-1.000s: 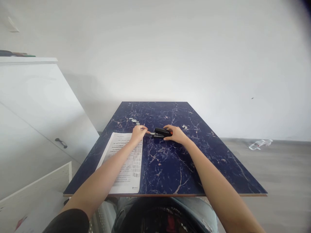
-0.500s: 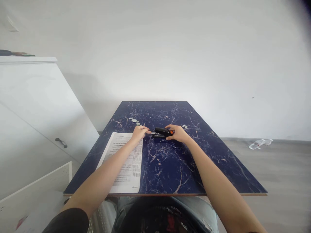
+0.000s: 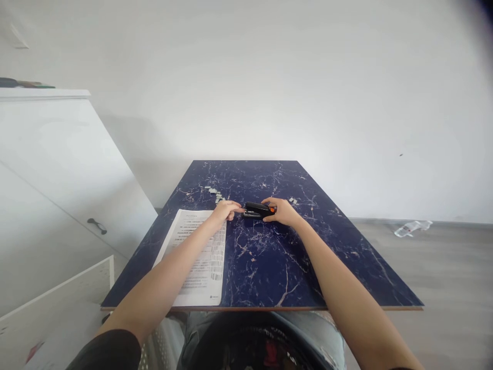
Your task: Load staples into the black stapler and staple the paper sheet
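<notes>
A black stapler [image 3: 257,209] with an orange end lies on the dark blue marble table [image 3: 269,267]. My right hand [image 3: 283,211] is closed round its right end. My left hand [image 3: 225,210] has its fingers bunched together, fingertips touching the stapler's left tip; whether they hold anything small is hidden. A printed sheet of paper [image 3: 198,257] lies under my left forearm at the table's left side.
Small strips of staples [image 3: 214,192] lie behind my left hand, and another bit [image 3: 292,201] lies behind my right hand. A white cabinet [image 3: 50,169] stands to the left. A clear plastic bottle [image 3: 412,228] lies on the grey floor at right.
My left hand has slid right until its fingertips meet the stapler's left tip; the metal part that stuck out there no longer shows. My right hand has stayed on the stapler.
</notes>
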Motion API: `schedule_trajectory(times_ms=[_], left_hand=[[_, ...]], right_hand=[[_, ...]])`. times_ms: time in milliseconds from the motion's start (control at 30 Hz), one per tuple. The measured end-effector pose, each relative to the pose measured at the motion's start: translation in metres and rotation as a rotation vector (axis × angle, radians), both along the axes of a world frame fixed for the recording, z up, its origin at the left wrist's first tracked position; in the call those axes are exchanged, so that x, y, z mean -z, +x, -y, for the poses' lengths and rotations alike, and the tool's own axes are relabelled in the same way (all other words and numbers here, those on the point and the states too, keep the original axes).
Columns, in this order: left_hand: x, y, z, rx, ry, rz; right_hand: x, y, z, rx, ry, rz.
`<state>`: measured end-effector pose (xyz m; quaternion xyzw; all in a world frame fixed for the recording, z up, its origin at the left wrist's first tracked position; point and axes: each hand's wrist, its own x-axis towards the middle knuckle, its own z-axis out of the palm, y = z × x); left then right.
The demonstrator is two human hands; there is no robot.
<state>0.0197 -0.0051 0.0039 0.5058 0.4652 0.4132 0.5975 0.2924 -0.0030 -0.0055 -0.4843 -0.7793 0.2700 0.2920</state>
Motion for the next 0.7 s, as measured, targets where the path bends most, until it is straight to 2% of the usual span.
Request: schedule_trajectory(times_ms=[233,700], left_hand=[[-0.008,0.002,0.005,0.032,-0.061,0.018],[0.011,0.000,-0.009,0.051,-0.140,0.086]], right_hand=[[0.003,0.001,-0.002,-0.006,0.018,0.006],[0.004,0.002,-0.003,-0.024,0.009,-0.019]])
